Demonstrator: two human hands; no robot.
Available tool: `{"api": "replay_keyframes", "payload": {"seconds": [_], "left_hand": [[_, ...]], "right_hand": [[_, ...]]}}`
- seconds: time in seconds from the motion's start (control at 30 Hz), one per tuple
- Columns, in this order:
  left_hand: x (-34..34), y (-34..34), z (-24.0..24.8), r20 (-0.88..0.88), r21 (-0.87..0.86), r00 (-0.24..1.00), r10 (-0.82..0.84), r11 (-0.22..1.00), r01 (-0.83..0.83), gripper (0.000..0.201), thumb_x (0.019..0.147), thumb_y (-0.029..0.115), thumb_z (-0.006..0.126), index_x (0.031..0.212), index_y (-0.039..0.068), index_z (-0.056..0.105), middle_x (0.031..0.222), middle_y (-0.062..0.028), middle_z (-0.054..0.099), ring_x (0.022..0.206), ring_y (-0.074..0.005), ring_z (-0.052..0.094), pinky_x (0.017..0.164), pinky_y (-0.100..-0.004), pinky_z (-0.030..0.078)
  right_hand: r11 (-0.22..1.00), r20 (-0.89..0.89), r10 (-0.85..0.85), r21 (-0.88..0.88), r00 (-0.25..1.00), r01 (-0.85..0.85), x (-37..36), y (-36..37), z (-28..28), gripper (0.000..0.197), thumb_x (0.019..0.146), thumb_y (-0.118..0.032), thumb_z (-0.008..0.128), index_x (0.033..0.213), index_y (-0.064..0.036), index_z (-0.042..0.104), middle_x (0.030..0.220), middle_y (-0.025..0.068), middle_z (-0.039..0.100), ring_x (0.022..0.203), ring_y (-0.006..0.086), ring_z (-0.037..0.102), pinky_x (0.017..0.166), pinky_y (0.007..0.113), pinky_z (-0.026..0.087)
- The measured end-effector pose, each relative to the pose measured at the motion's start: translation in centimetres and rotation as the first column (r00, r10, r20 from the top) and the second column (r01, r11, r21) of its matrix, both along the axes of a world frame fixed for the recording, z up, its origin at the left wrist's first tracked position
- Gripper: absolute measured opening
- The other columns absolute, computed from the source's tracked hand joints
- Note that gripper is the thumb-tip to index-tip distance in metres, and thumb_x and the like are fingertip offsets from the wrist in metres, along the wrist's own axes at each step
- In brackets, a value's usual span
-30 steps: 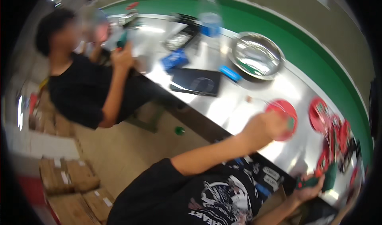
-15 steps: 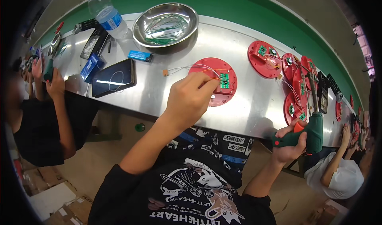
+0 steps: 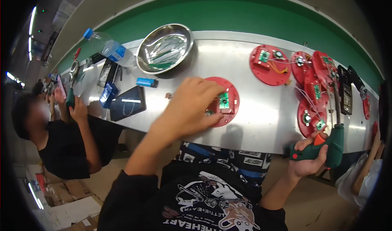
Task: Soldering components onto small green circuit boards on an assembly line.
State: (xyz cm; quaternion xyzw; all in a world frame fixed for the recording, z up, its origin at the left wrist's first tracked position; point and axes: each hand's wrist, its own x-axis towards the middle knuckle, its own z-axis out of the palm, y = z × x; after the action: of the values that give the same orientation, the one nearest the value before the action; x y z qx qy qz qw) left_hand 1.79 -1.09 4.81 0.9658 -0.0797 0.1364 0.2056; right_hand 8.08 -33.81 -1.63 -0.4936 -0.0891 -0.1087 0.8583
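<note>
A round red plastic disc (image 3: 232, 91) lies on the metal bench in front of me, carrying a green circuit board (image 3: 224, 101). My left hand (image 3: 190, 104) is over the disc's left part, thumb and fingers spread around the board; whether the fingertips press on it is hard to see. Beneath that hand the disc's left side is mostly hidden. At the bench's front edge my right hand (image 3: 307, 159) grips a green pistol-shaped electric screwdriver (image 3: 337, 144) with an orange trigger. Its long thin metal bit points up beside several wired red discs (image 3: 269, 74).
A steel bowl (image 3: 187, 53) of green wires stands at the back, near a water bottle (image 3: 108, 47). Left of my arm lie a blue lighter (image 3: 145, 82), a dark phone (image 3: 128, 104) and a blue box (image 3: 108, 94). Co-workers (image 3: 61, 149) are on both sides.
The view has shifted, showing more at the left. My left hand has gone from closed fingers at the board to a spread thumb and fingers. My right hand still holds the screwdriver.
</note>
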Motion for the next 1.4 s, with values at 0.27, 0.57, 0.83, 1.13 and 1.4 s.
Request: {"api": "replay_keyframes", "payload": {"seconds": [0.27, 0.57, 0.83, 1.13, 1.4], "left_hand": [[11.9, 1.0, 4.1, 0.332, 0.338, 0.901, 0.279, 0.857, -0.39, 0.051, 0.085, 0.028, 0.076, 0.129, 0.007, 0.06, 0.122, -0.0163, 0.065, 0.112, -0.0387, 0.058, 0.097, -0.0474, 0.046], [14.1, -3.7, 0.1, -0.226, 0.196, 0.969, -0.096, 0.97, 0.142, 0.034, 0.081, 0.012, 0.073, 0.114, 0.016, 0.075, 0.132, -0.0204, 0.062, 0.12, -0.04, 0.057, 0.101, -0.0451, 0.048], [6.2, 2.1, -1.4, -0.091, -0.179, 0.978, -0.189, 0.969, 0.171, 0.026, 0.075, 0.002, 0.061, 0.089, 0.01, 0.082, 0.136, -0.0182, 0.063, 0.118, -0.035, 0.062, 0.103, -0.0396, 0.048], [3.9, 6.5, 0.3, -0.213, -0.362, 0.937, -0.276, 0.913, 0.186, 0.027, 0.063, 0.0, 0.055, 0.078, 0.0, 0.078, 0.128, -0.0193, 0.068, 0.093, -0.0325, 0.073, 0.087, -0.0326, 0.056], [1.4, 4.5, 1.1, -0.141, -0.147, 0.985, -0.096, 0.986, 0.075, 0.023, 0.074, 0.017, 0.072, 0.091, 0.003, 0.066, 0.114, -0.0189, 0.069, 0.102, -0.0342, 0.065, 0.091, -0.0421, 0.052]], "right_hand": [[0.992, -0.024, -0.031, 0.124, 0.999, 0.034, -0.2, 0.3, 0.0, 0.04, 0.106, -0.035, 0.034, 0.118, -0.0001, 0.05, 0.107, 0.0145, 0.057, 0.055, 0.0132, 0.05, 0.05, 0.029, 0.043], [0.994, -0.098, -0.049, 0.088, 0.994, 0.057, -0.1, 0.2, 0.3, 0.043, 0.104, -0.04, 0.037, 0.12, -0.002, 0.051, 0.094, 0.01, 0.06, 0.059, 0.014, 0.05, 0.055, 0.029, 0.041], [0.997, -0.029, 0.04, 0.067, 0.999, -0.038, 0.1, -1.6, -1.0, 0.046, 0.106, -0.036, 0.033, 0.126, 0.0006, 0.05, 0.099, 0.0145, 0.06, 0.058, 0.0146, 0.051, 0.054, 0.028, 0.043], [0.993, 0.052, 0.097, 0.056, 0.994, -0.1, 0.4, -1.4, -2.0, 0.041, 0.106, -0.034, 0.036, 0.121, 0.0014, 0.051, 0.107, 0.012, 0.059, 0.057, 0.0111, 0.051, 0.052, 0.027, 0.042], [0.998, 0.079, 0.046, -0.042, 0.996, -0.042, -0.1, -0.8, -1.5, 0.042, 0.106, -0.034, 0.036, 0.121, 0.0018, 0.051, 0.107, 0.0117, 0.059, 0.057, 0.0111, 0.051, 0.051, 0.028, 0.043]]}}
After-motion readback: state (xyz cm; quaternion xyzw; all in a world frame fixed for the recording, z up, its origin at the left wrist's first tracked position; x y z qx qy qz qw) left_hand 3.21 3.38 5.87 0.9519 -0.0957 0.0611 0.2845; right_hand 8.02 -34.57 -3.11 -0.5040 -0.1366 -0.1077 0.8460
